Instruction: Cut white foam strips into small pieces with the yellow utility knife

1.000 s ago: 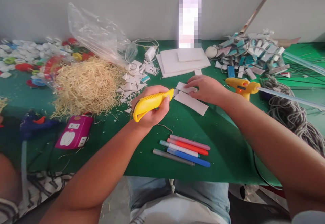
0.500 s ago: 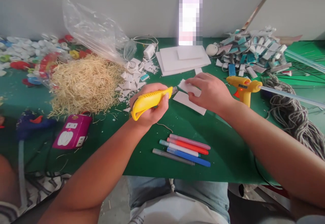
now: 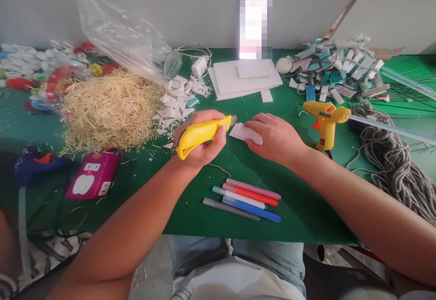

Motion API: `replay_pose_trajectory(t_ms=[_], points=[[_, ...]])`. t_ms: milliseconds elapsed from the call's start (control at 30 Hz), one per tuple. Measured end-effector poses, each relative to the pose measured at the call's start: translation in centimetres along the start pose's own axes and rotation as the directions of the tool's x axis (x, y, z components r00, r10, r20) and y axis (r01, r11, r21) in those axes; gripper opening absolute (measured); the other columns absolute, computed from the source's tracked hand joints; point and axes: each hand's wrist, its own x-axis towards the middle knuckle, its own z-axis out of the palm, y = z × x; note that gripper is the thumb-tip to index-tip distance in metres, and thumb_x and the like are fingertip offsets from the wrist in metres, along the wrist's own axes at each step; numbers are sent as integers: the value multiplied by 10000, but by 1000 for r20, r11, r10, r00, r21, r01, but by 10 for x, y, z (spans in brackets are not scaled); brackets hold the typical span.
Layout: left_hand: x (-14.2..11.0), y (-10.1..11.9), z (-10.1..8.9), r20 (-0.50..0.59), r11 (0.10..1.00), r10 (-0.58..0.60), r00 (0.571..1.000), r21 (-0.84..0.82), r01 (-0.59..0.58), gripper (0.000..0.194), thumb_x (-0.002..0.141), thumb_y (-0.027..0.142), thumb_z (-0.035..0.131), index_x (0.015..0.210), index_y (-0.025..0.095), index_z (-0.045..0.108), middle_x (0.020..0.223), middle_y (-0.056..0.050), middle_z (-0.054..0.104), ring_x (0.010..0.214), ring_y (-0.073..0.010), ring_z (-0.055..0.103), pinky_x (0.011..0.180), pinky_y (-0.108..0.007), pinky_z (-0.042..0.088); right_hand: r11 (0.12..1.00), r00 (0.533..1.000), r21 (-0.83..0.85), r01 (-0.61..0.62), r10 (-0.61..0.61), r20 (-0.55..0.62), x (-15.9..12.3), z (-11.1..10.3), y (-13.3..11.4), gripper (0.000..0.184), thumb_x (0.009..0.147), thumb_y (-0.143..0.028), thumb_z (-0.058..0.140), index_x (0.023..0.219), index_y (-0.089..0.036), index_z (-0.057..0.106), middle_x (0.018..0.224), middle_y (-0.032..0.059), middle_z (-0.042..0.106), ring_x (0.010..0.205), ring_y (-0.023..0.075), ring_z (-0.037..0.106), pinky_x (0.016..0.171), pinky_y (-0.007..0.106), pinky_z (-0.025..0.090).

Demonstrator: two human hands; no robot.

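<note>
My left hand (image 3: 204,139) is wrapped round a yellow utility knife (image 3: 203,135), its short blade pointing right. Just past the blade tip, two small white foam board pieces (image 3: 245,134) lie one overlapping the other on the green table. My right hand (image 3: 276,137) grips them, thumb on the near side and fingers curled over the far side; their right ends are hidden beneath it. A small white rectangle (image 3: 266,95) lies beyond this hand, in front of larger white foam sheets (image 3: 221,84).
A yellow glue gun (image 3: 325,118) stands to the right beside grey yarn (image 3: 391,150). Several markers (image 3: 252,195) lie near the front edge. White scraps (image 3: 177,102), straw (image 3: 109,109) and a magenta power socket (image 3: 92,175) are at left. A pile of foam offcuts (image 3: 340,68) sits back right.
My right hand has drawn the farther white piece nearer, over the other one, uncovering the small rectangle behind. The knife has stayed nearly in place. The view has shifted slightly.
</note>
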Motion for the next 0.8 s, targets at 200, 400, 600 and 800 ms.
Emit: replay_pose_trajectory(t_ms=[200, 400, 600, 800], points=[[3, 4, -4, 41, 997, 45, 998, 60, -48, 125, 969, 322, 613, 1042, 225, 642, 933, -25, 788, 730, -152, 756, 690, -274, 632, 998, 998, -32, 54, -55, -17, -1, 8, 1, 339, 931, -258, 595, 1223, -141, 720, 1180, 163, 732, 1007, 293, 646, 846, 391, 481], [5, 7, -7, 56, 995, 65, 996, 72, -69, 98, 959, 273, 624, 1047, 233, 642, 954, -27, 783, 792, -159, 759, 724, -272, 635, 995, 994, -2, 98, -98, -46, 2, 8, 2, 339, 946, -235, 582, 1250, -157, 711, 1225, 152, 728, 1051, 290, 642, 862, 396, 478], [4, 7, -7, 82, 992, 49, 995, 109, -58, 120, 980, 320, 600, 1053, 239, 651, 953, -36, 781, 792, -174, 760, 729, -298, 637, 991, 990, 44, 130, -127, -61, 4, 13, 2, 342, 941, -225, 580, 1256, -193, 709, 1221, 141, 729, 1061, 291, 645, 880, 405, 482], [5, 9, -6, 53, 996, 74, 996, 55, -77, 106, 946, 230, 640, 1052, 230, 645, 959, -23, 781, 796, -149, 756, 739, -254, 623, 992, 987, 110, 68, -50, -153, 6, 12, 12, 338, 949, -239, 531, 1217, -170, 725, 1224, 165, 722, 1058, 302, 656, 881, 430, 512]])
